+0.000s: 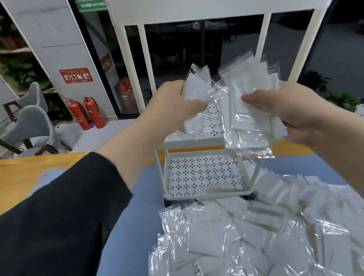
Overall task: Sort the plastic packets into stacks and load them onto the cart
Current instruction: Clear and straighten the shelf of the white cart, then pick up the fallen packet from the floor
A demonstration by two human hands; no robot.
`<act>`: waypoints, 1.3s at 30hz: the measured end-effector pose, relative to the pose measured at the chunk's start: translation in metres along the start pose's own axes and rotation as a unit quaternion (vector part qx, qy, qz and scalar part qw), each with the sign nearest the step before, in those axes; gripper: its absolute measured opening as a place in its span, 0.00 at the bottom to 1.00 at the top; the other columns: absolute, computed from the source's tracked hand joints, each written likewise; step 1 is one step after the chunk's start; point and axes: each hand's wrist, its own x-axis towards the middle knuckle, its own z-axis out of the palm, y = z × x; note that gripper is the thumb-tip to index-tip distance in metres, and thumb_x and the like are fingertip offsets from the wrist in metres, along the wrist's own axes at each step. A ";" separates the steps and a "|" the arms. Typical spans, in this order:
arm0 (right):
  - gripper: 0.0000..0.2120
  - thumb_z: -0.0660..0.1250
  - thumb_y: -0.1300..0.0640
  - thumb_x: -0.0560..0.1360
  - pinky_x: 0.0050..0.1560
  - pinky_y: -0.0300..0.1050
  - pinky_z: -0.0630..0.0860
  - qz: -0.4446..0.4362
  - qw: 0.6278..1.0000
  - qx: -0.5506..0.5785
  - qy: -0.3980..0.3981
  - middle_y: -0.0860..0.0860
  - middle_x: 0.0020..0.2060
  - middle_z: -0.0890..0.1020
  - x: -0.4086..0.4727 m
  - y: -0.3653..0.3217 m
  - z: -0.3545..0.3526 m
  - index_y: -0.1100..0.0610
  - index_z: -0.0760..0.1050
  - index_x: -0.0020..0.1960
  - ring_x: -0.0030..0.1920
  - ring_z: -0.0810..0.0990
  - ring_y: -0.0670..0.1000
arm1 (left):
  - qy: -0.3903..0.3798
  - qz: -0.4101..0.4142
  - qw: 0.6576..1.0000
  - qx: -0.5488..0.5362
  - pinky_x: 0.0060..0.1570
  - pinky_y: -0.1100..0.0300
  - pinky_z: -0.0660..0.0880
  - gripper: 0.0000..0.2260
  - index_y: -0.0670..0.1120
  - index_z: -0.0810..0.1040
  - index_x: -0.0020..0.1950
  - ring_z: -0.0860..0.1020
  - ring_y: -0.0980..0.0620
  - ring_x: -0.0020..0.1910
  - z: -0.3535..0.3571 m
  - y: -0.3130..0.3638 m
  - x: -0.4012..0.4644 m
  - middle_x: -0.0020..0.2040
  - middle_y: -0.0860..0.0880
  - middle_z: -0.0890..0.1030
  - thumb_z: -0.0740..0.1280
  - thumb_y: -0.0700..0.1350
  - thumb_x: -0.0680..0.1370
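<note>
Both hands are raised in front of the white tiered cart [203,143]. My left hand [174,107] grips a few clear plastic packets [196,88] with white contents. My right hand [288,108] holds a thicker fanned stack of packets [249,110], thumb pressed on its front. The two bundles touch above the cart's middle shelf [213,121]. A big loose pile of the same packets [262,236] covers the blue mat in front of the cart and to its right. The cart's lower perforated shelf [202,175] holds no packets that I can see.
The cart stands on a blue mat [141,185] laid on a wooden table [15,178]. Beyond the table are grey chairs [30,127], red fire extinguishers [86,113] and dark glass walls.
</note>
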 end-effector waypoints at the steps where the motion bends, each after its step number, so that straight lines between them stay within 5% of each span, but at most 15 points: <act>1: 0.04 0.72 0.61 0.76 0.45 0.32 0.80 -0.001 1.000 -0.007 -0.003 0.46 0.40 0.87 -0.015 0.004 -0.002 0.61 0.81 0.49 0.42 0.85 0.38 | -0.010 -0.009 1.000 -0.018 0.41 0.54 0.84 0.11 0.48 0.80 0.54 0.85 0.51 0.43 0.000 -0.002 -0.017 0.47 0.49 0.85 0.76 0.49 0.75; 5: 0.08 0.73 0.59 0.76 0.42 0.41 0.82 0.024 0.998 -0.060 -0.028 0.52 0.44 0.88 -0.051 0.061 -0.009 0.62 0.82 0.53 0.44 0.87 0.48 | -0.066 -0.084 0.993 -0.045 0.41 0.55 0.83 0.10 0.52 0.80 0.54 0.85 0.51 0.45 0.026 -0.044 -0.082 0.47 0.51 0.85 0.75 0.51 0.76; 10: 0.06 0.74 0.60 0.73 0.32 0.36 0.76 0.080 0.980 -0.180 -0.025 0.50 0.37 0.85 -0.064 0.184 0.006 0.59 0.81 0.50 0.37 0.83 0.49 | -0.132 -0.189 0.973 -0.030 0.32 0.67 0.75 0.05 0.45 0.80 0.46 0.81 0.51 0.37 0.098 -0.136 -0.133 0.41 0.47 0.83 0.74 0.44 0.76; 14: 0.16 0.76 0.53 0.71 0.42 0.46 0.80 0.077 0.957 -0.279 -0.009 0.52 0.46 0.84 -0.047 0.259 0.021 0.54 0.77 0.56 0.46 0.84 0.54 | -0.156 -0.194 0.967 0.051 0.53 0.54 0.79 0.22 0.45 0.78 0.64 0.81 0.46 0.56 0.153 -0.205 -0.140 0.61 0.46 0.82 0.75 0.54 0.75; 18: 0.41 0.74 0.39 0.71 0.58 0.54 0.76 0.010 0.823 -0.567 -0.034 0.60 0.64 0.77 -0.024 0.314 0.024 0.56 0.62 0.74 0.63 0.75 0.62 | -0.074 -0.140 0.946 0.283 0.67 0.45 0.70 0.37 0.51 0.66 0.75 0.70 0.43 0.70 0.194 -0.257 -0.145 0.72 0.46 0.70 0.70 0.68 0.73; 21: 0.39 0.67 0.33 0.73 0.59 0.58 0.74 -0.058 0.767 -0.639 -0.003 0.62 0.64 0.76 -0.020 0.345 0.017 0.59 0.65 0.71 0.63 0.73 0.65 | -0.029 -0.073 0.940 0.333 0.68 0.43 0.67 0.32 0.51 0.66 0.76 0.68 0.40 0.70 0.211 -0.282 -0.156 0.71 0.43 0.69 0.63 0.67 0.78; 25: 0.30 0.61 0.37 0.79 0.70 0.63 0.65 -0.214 0.723 -0.649 0.106 0.60 0.72 0.69 -0.049 0.353 0.011 0.57 0.68 0.72 0.71 0.66 0.63 | 0.068 0.042 0.957 0.280 0.66 0.47 0.69 0.22 0.49 0.71 0.73 0.71 0.40 0.69 0.217 -0.285 -0.184 0.70 0.43 0.73 0.61 0.58 0.83; 28: 0.22 0.56 0.45 0.82 0.63 0.52 0.68 -0.347 0.746 -0.540 0.176 0.59 0.63 0.76 -0.120 0.353 0.005 0.58 0.71 0.69 0.62 0.73 0.58 | 0.135 0.147 0.959 0.203 0.61 0.56 0.70 0.18 0.46 0.75 0.69 0.75 0.49 0.63 0.220 -0.277 -0.234 0.64 0.47 0.77 0.60 0.54 0.84; 30: 0.18 0.50 0.55 0.82 0.56 0.53 0.69 -0.341 0.765 -0.518 0.175 0.63 0.55 0.78 -0.176 0.369 0.008 0.63 0.72 0.60 0.50 0.73 0.58 | 0.178 0.211 0.949 0.151 0.52 0.63 0.71 0.15 0.44 0.79 0.61 0.74 0.59 0.49 0.229 -0.269 -0.281 0.51 0.53 0.79 0.60 0.51 0.83; 32: 0.18 0.53 0.53 0.81 0.49 0.53 0.72 -0.354 0.826 -0.407 0.163 0.64 0.44 0.80 -0.235 0.398 0.014 0.66 0.75 0.48 0.42 0.76 0.57 | 0.204 0.268 0.936 0.107 0.42 0.66 0.67 0.14 0.41 0.80 0.53 0.71 0.59 0.39 0.244 -0.260 -0.335 0.41 0.55 0.76 0.60 0.49 0.82; 35: 0.20 0.61 0.51 0.81 0.36 0.50 0.70 -0.353 0.869 -0.318 0.137 0.57 0.29 0.76 -0.311 0.453 0.013 0.65 0.76 0.38 0.33 0.75 0.55 | 0.176 0.328 0.923 0.093 0.38 0.62 0.66 0.12 0.40 0.80 0.46 0.69 0.56 0.34 0.266 -0.264 -0.402 0.35 0.53 0.75 0.62 0.46 0.82; 39: 0.18 0.64 0.55 0.81 0.35 0.46 0.68 -0.279 0.894 -0.343 0.073 0.54 0.26 0.73 -0.364 0.522 -0.002 0.62 0.75 0.35 0.31 0.71 0.52 | 0.106 0.320 0.932 0.131 0.35 0.51 0.74 0.14 0.43 0.80 0.42 0.73 0.52 0.34 0.298 -0.299 -0.450 0.33 0.52 0.77 0.62 0.48 0.82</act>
